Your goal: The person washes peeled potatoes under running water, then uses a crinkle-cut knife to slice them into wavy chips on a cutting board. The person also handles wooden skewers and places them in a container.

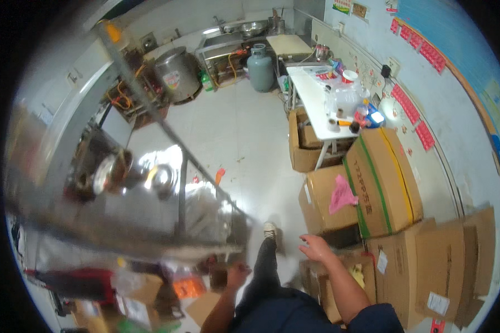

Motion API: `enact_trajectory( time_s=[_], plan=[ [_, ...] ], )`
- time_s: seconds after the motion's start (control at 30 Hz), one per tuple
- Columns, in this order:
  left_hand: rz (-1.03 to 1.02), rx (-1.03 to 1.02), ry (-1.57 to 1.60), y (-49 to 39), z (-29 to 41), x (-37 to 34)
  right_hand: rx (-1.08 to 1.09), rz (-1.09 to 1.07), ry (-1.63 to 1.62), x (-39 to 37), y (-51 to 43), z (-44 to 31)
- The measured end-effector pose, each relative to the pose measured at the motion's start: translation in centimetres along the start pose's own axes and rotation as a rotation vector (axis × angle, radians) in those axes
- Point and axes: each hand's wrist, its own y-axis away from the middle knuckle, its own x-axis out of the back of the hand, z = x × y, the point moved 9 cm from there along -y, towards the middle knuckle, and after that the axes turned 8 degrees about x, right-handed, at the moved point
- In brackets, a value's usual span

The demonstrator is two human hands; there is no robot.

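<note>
My right hand (316, 248) hangs over the floor at the lower middle, its fingers apart and nothing in them. Below that arm is an opened cardboard box (368, 279) with a yellow item inside. My left hand (238, 274) is blurred and low beside my dark trouser leg (266, 266), near the end of a metal shelf (216, 249). Whether its fingers are closed cannot be made out. An orange package (189, 287) lies left of it, among loose boxes. One light-coloured shoe (270, 228) shows ahead of me on the pale floor (233, 137).
Cardboard cartons (387, 183) line the right wall, a pink plastic bag (341, 195) on one. Beyond stands a white table (312, 100) with jars and bottles. A gas cylinder (260, 68) and a large steel pot (178, 75) are at the back. A metal rack post (166, 125) slants across the left.
</note>
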Motion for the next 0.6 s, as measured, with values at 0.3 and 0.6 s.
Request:
enact_trajectory(
  time_s=[0.3,0.6],
  plan=[
    [-0.246,-0.148,0.21,-33.1,22.3,-2.0,-0.183,0.142,-0.153,8.0,-23.1,9.9],
    [-0.282,-0.334,0.132,-59.7,56.1,1.8,-0.211,0.328,-0.547,21.6,-49.6,13.1]
  ],
)
